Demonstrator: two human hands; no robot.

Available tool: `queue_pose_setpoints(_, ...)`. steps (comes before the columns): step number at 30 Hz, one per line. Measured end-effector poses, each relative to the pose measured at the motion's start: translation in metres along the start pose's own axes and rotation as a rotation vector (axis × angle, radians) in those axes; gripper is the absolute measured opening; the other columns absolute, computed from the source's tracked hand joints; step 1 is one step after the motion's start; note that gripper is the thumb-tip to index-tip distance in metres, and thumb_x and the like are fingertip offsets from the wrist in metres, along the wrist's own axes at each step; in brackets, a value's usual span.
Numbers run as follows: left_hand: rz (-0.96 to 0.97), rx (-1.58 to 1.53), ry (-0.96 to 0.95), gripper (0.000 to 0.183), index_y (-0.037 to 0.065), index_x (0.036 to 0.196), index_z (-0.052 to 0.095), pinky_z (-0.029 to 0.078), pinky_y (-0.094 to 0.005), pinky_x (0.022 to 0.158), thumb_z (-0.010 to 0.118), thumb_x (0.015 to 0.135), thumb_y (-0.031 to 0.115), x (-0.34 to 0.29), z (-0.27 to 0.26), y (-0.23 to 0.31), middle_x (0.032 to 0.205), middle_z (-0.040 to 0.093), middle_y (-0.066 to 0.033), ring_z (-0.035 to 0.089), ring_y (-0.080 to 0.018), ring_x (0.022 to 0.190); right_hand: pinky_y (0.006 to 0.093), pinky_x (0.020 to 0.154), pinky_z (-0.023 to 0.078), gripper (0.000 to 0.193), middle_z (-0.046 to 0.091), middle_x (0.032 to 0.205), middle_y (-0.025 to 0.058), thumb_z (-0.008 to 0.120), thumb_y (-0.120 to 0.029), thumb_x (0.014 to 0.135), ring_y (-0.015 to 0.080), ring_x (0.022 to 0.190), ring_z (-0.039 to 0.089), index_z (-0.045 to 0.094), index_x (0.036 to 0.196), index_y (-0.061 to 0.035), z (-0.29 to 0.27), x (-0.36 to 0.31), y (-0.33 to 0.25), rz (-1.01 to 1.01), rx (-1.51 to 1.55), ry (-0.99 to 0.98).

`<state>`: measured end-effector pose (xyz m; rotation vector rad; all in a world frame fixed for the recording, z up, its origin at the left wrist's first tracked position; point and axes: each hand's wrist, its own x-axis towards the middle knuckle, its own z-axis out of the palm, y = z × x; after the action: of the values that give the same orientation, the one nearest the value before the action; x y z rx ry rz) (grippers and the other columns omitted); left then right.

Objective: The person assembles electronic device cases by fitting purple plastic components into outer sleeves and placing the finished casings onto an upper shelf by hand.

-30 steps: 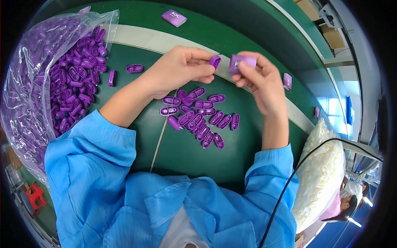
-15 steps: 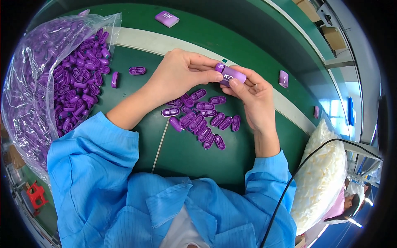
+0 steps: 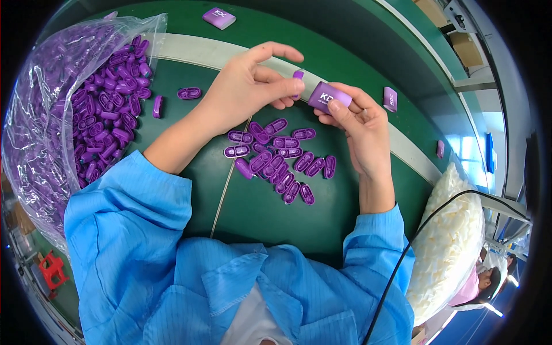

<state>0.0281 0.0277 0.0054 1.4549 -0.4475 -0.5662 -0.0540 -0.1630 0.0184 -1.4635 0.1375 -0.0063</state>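
My left hand (image 3: 233, 95) pinches a small purple cap (image 3: 298, 75) between thumb and fingers, with its index finger raised above. In my right hand (image 3: 368, 123) is a light purple plastic case (image 3: 329, 95) with white print, its printed side up and its left end toward the cap. A narrow gap separates the two parts. Below my hands, several loose purple oval caps (image 3: 275, 165) lie in a cluster on the green work surface (image 3: 259, 215), most with their hollow side up.
A clear plastic bag (image 3: 43, 103) full of purple caps lies open at the left. Beyond the pale rail (image 3: 190, 49), a green belt (image 3: 322, 43) bears a purple case (image 3: 219, 18) and another case (image 3: 390, 99). A bag of cream-coloured pieces (image 3: 448, 247) and a black cable (image 3: 397, 261) are at right.
The cap and the case were together half a second ago; now they are apart, the left hand drawn left and the right hand slightly right. Cases on the belt have shifted left and away.
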Motion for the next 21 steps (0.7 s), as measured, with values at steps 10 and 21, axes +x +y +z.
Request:
queue_pose_setpoints(10,-0.008,-0.153,-0.1,0.028,0.0,0.111,0.06,0.048,-0.0216,0.073,0.062,0.085,0.01,0.0,0.007,-0.004,0.089,0.066,-0.0084,0.06,-0.0102,0.079,0.0241,0.074,0.052,0.027,0.064,0.096,0.0125,0.061,-0.004,0.085,0.0147,0.081,0.063,0.056,0.11,0.0044,0.005,-0.003,0.001,0.023,0.088,-0.025)
queue_pose_setpoints(21,0.034,0.055,-0.066,0.022,-0.003,0.1,0.065,0.049,-0.0198,0.062,0.067,0.081,0.008,-0.008,0.009,0.002,0.078,0.067,-0.0069,0.062,-0.0089,0.069,0.0242,0.076,0.052,0.027,0.063,0.099,0.0117,0.061,0.002,0.083,0.0132,0.084,0.061,0.056,0.11,0.0042,0.005,-0.006,-0.004,-0.066,-0.064,-0.076)
